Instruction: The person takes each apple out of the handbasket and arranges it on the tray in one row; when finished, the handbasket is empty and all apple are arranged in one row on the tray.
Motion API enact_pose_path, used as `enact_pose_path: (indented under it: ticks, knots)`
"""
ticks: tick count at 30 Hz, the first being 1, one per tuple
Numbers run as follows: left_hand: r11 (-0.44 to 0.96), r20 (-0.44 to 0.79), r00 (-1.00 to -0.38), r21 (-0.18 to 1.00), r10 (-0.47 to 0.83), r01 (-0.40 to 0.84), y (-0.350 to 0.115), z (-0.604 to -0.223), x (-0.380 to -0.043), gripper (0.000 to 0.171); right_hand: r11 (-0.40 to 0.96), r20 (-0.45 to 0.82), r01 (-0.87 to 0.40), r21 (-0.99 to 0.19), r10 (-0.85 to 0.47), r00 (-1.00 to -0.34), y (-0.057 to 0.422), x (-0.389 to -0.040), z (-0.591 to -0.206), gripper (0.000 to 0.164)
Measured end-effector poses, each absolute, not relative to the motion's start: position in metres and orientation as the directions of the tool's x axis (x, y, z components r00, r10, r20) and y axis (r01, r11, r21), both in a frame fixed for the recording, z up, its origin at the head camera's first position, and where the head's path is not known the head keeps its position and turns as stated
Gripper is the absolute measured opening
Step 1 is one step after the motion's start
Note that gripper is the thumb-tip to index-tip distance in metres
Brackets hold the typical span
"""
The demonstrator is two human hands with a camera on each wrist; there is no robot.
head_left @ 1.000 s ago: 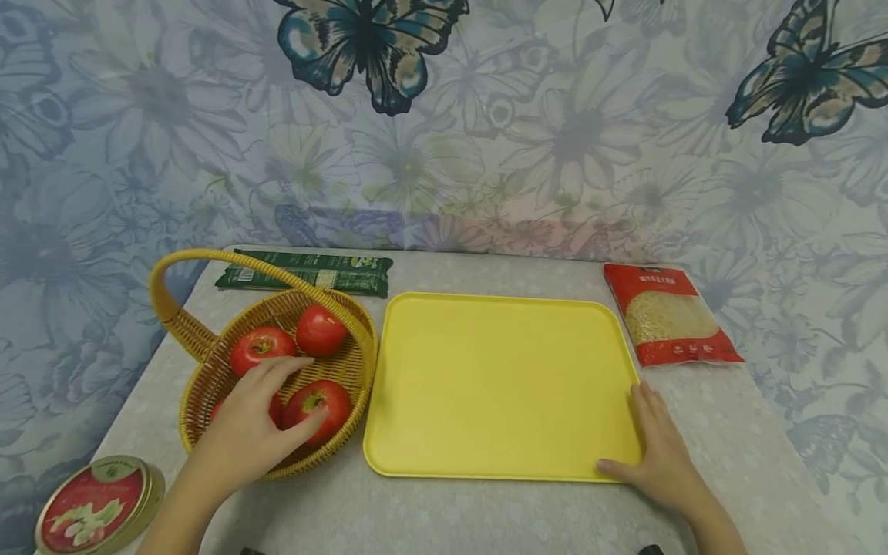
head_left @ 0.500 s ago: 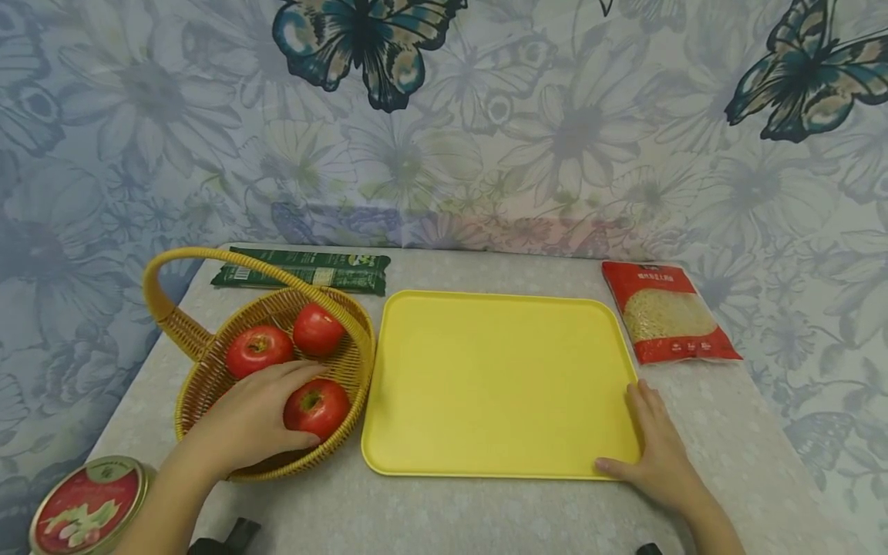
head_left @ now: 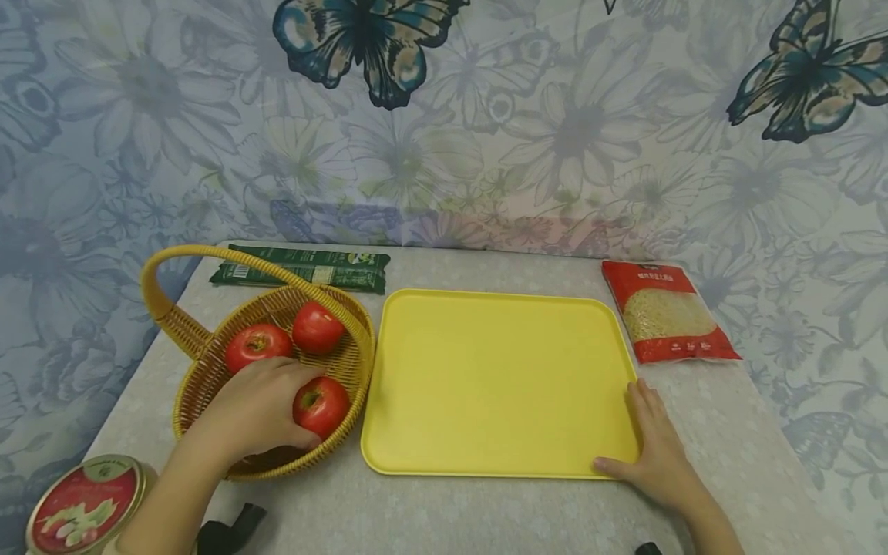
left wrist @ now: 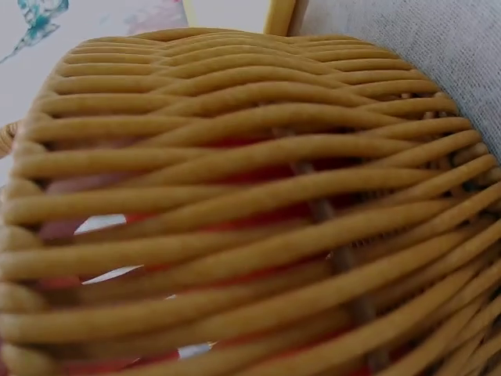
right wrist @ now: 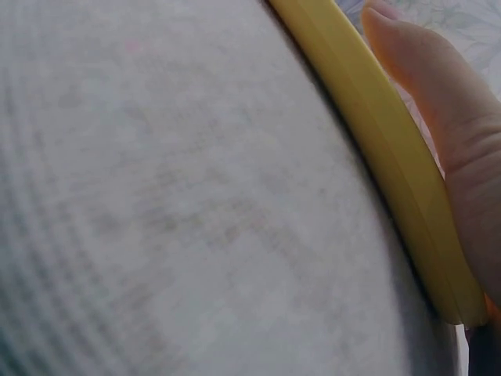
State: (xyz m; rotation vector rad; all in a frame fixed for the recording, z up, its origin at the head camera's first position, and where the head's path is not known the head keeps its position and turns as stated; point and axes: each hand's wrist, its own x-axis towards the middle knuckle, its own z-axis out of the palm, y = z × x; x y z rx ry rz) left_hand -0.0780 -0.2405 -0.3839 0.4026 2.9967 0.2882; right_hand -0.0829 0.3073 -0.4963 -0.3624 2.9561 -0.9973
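My left hand (head_left: 260, 405) reaches into a yellow wicker basket (head_left: 361, 370), its fingers and thumb around the red apple (head_left: 322, 407) at the front right. Behind it in the basket lie two more red apples, one at the left (head_left: 258, 346) and one farther back (head_left: 317, 327). In the left wrist view the basket's woven side (left wrist: 235, 180) fills most of the picture, with red showing through the gaps. My right hand (head_left: 655, 455) rests at the right edge of a yellow tray (head_left: 499, 385), thumb on its front right corner. The right wrist view shows that thumb (right wrist: 446, 94) over the tray's rim (right wrist: 376, 141).
Behind the basket lies a long green packet (head_left: 305, 268). A red bag with a clear window (head_left: 671, 312) is at the back right. A round tin with a red lid (head_left: 86, 505) stands front left. A patterned wall covering (head_left: 444, 154) rises behind the table.
My left hand has come down farther into the basket and its fingers have closed around the front right apple. It now covers the apple at the front left. The right hand stays put.
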Motion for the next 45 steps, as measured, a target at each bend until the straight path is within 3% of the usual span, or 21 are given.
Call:
enact_pose_path:
  ticks: [22,33,45]
  knots:
    - [0.944,-0.069,-0.961,0.220,0.267,0.247,-0.239,-0.394,-0.088,0.079,0.781,-0.061,-0.112,-0.614,-0.188,-0.980,0.307,-0.085,-0.492,0.131]
    - [0.953,0.038,-0.965,0.150,0.260,0.263,-0.239,-0.398,-0.087,0.080,0.803,-0.121,-0.074,-0.591,-0.179,-0.976,0.306,-0.084,-0.489,0.132]
    - [0.912,0.127,-0.964,0.315,0.235,0.264,-0.249,-0.391,-0.079,0.083,0.803,-0.125,-0.071,-0.592,-0.179,-0.976,0.306,-0.084,-0.489,0.134]
